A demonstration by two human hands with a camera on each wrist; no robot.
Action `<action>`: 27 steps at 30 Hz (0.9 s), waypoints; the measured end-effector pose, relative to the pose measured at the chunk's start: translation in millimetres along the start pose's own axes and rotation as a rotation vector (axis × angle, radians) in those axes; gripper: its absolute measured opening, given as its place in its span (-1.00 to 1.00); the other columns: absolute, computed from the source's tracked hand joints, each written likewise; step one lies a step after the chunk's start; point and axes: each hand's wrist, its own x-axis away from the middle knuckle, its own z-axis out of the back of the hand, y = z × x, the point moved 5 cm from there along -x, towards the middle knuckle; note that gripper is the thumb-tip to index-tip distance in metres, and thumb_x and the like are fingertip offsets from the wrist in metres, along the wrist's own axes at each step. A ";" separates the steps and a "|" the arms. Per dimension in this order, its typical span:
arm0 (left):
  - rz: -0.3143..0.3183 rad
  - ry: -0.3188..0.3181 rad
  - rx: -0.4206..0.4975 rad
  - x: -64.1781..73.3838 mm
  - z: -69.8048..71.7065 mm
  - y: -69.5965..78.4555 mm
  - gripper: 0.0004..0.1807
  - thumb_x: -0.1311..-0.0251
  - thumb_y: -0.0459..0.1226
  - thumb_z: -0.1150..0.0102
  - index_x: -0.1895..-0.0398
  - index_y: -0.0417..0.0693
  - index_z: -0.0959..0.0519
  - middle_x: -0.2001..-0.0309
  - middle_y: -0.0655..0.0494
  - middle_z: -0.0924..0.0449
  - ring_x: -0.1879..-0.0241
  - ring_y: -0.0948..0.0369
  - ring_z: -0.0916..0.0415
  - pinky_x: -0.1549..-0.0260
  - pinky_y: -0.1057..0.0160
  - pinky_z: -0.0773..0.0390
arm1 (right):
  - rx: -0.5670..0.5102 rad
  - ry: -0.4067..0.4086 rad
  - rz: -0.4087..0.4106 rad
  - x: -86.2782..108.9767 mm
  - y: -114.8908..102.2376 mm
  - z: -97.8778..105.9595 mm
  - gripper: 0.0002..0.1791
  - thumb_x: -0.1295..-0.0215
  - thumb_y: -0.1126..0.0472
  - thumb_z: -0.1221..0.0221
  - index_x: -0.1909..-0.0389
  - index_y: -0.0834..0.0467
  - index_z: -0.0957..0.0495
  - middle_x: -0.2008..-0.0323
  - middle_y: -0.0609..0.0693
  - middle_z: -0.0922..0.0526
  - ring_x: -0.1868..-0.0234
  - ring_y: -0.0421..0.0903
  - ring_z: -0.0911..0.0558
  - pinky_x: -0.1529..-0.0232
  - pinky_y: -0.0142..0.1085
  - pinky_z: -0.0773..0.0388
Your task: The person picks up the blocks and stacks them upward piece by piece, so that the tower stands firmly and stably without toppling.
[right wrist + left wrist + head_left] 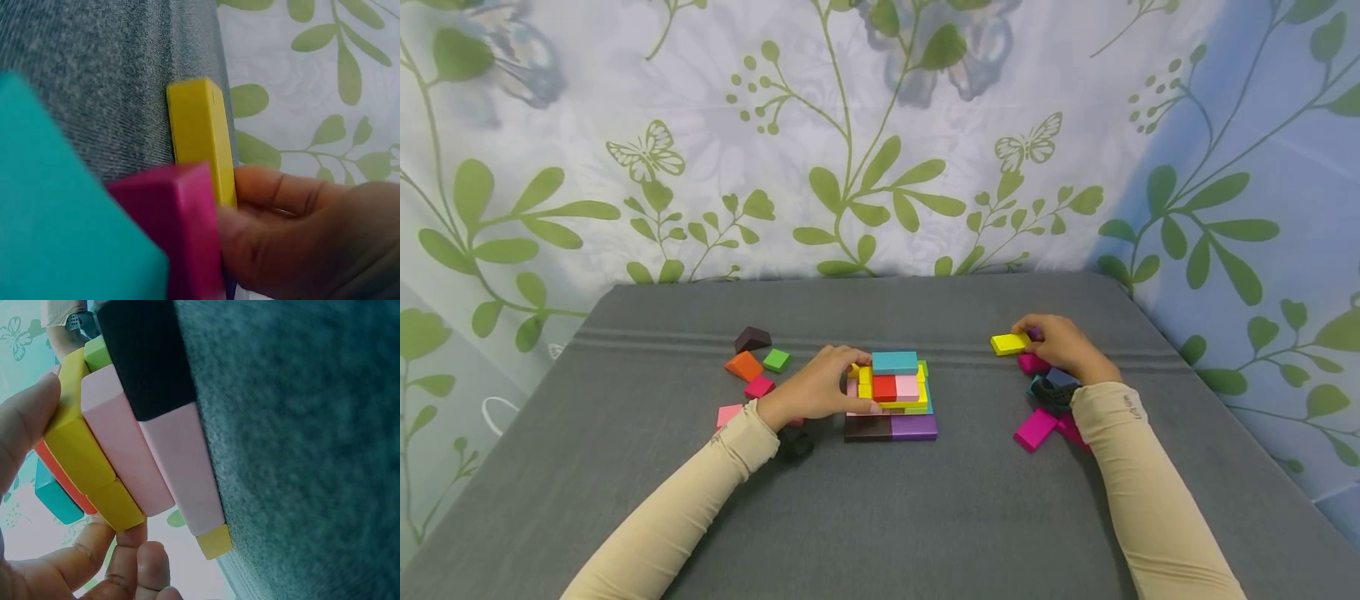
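Head view: right hand (1063,343) pinches a yellow block (1006,344), long axis jutting leftward; well apart on that same side, left hand (818,385) grips the block stack (895,388)!

Block stack (891,388) on table (970,500), between left block cluster (759,387) and right block cluster (1036,429); curtain (880,125) behind table.
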 end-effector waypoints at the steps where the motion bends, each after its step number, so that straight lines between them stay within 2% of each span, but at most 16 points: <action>1: -0.001 0.001 0.000 0.1 0.1 -0.1 -0.18 -0.24 -0.06 -0.58 -0.43 -0.33 -0.49 -0.38 -0.22 -0.53 -0.27 -0.09 -0.41 -0.27 -0.13 -0.53 | -0.003 -0.002 0.011 0.0 -1.1 -0.5 -0.68 -0.44 0.47 -0.27 -0.17 0.40 -0.65 -0.18 0.47 -0.64 -0.19 0.44 -0.58 -0.21 0.34 -0.49; 6: -0.002 0.006 0.001 0.1 -0.4 -1.1 -0.18 -0.23 -0.05 -0.59 -0.42 -0.32 -0.50 -0.38 -0.21 -0.53 -0.26 -0.09 -0.42 -0.27 -0.13 -0.53 | -0.026 0.024 0.045 0.6 -7.2 0.7 -0.63 -0.46 0.31 -0.36 -0.19 0.41 -0.67 -0.09 0.39 -0.70 -0.05 0.29 -0.65 -0.11 0.22 -0.56; 11: -0.001 0.005 0.002 0.0 -0.7 -1.4 -0.19 -0.24 -0.05 -0.59 -0.42 -0.31 -0.51 -0.38 -0.20 -0.54 -0.26 -0.09 -0.42 -0.26 -0.13 -0.53 | -0.077 0.124 0.054 1.2 -19.6 7.7 -0.65 -0.41 0.29 -0.41 -0.14 0.34 -0.72 0.02 0.29 -0.76 0.05 0.20 -0.67 0.01 0.06 -0.56; 17: -0.004 0.005 -0.001 0.2 -0.9 -1.0 -0.19 -0.25 -0.07 -0.58 -0.44 -0.32 -0.50 -0.38 -0.21 -0.54 -0.27 -0.10 -0.42 -0.28 -0.14 -0.52 | -0.165 0.216 0.172 3.7 -47.0 8.6 -0.68 -0.36 0.33 -0.45 -0.08 0.33 -0.75 0.08 0.24 -0.81 0.19 0.08 -0.73 0.14 -0.25 -0.64; 20: -0.003 0.003 0.001 0.3 -1.4 -1.5 -0.19 -0.25 -0.08 -0.58 -0.44 -0.33 -0.49 -0.38 -0.21 -0.53 -0.27 -0.11 -0.42 -0.28 -0.14 -0.52 | -0.244 0.218 0.211 7.4 -61.9 4.1 -0.68 -0.35 0.35 -0.45 -0.09 0.32 -0.75 0.07 0.22 -0.81 0.20 -0.02 -0.73 0.11 -0.21 -0.67; 24: 0.003 -0.001 0.007 -0.1 -1.6 -1.8 -0.18 -0.25 -0.07 -0.58 -0.44 -0.32 -0.49 -0.39 -0.21 -0.52 -0.28 -0.11 -0.41 -0.28 -0.15 -0.52 | -0.345 0.204 0.256 13.0 -79.7 -3.6 -0.68 -0.34 0.38 -0.46 -0.09 0.31 -0.75 0.03 0.20 -0.80 0.14 -0.13 -0.73 0.00 -0.06 -0.70; 27: 0.008 -0.005 0.011 -0.8 -1.2 -1.6 -0.17 -0.26 -0.05 -0.58 -0.46 -0.31 -0.48 -0.40 -0.20 -0.52 -0.28 -0.11 -0.41 -0.30 -0.16 -0.50 | -0.397 0.196 0.310 17.3 -92.9 -7.3 -0.68 -0.33 0.41 -0.46 -0.08 0.31 -0.74 0.00 0.20 -0.79 0.11 -0.14 -0.72 -0.05 -0.11 -0.71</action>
